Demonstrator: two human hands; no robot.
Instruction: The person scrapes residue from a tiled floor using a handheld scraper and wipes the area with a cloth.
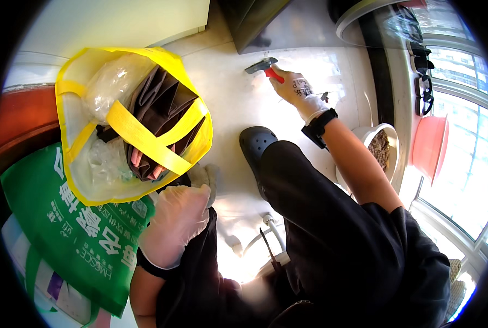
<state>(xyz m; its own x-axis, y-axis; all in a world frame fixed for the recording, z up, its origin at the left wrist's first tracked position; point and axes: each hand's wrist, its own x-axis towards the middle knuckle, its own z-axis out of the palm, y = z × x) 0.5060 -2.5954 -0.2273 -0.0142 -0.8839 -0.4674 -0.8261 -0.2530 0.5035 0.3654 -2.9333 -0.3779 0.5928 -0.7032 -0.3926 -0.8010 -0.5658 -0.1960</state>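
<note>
My right hand [291, 88], in a thin clear glove with writing on its back, is closed around the red handle of a scraper [262, 65]. The scraper's wide dark head is at the pale floor [223, 90], below a grey cabinet. My left hand [176, 217], gloved too, is curled over my left knee; its fingers face away, so whether it holds anything is hidden. Just above it stands a yellow-edged bag [135, 143] with dark folded fabric and clear plastic inside. Small dark bits lie on the floor near my right wrist.
A green bag [100, 229] with white writing leans at the left. A grey clog [256, 141] is on my foot. At the right are a white pot of soil [393, 141], a pink basin [430, 143] and a window. The grey cabinet [285, 28] stands ahead.
</note>
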